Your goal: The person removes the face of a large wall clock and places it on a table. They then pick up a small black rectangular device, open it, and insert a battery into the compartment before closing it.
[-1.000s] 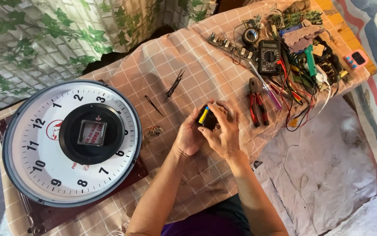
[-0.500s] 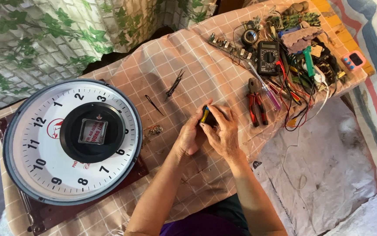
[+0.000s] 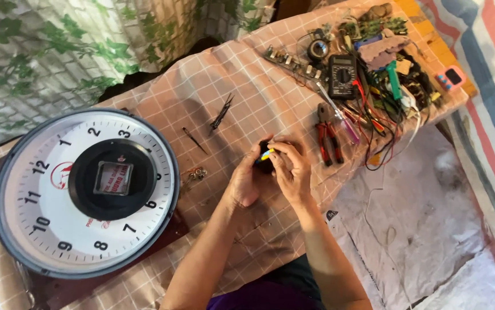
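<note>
The large round wall clock [image 3: 84, 192], white-faced with black numerals and a dark rim, lies flat at the left of the frame, and its centre carries a black round disc with a squarish opening rather than hands, so the work looks partly done: two thin black clock hands [image 3: 221, 113] lie loose on the pink checked cloth [image 3: 144, 109] above centre, a slim dark needle-like piece [image 3: 193, 139] lies just below them, and a few small metal rings or nuts [image 3: 196, 173] sit beside the clock's rim. What remains, as a judgement, is whatever is being done to the small black boxy part with a yellow and blue end [image 3: 265, 157], and putting the pieces back. That part sits at the middle of the frame, between both hands and raised slightly off the cloth. The left hand [image 3: 243, 182] cups it from below with curled fingers, while the right hand [image 3: 291, 171] pinches its top with closed fingertips. Red-handled pliers [image 3: 328, 135] lie just right of the hands, and a black multimeter [image 3: 342, 76] with tangled wires rests at the upper right.
</note>
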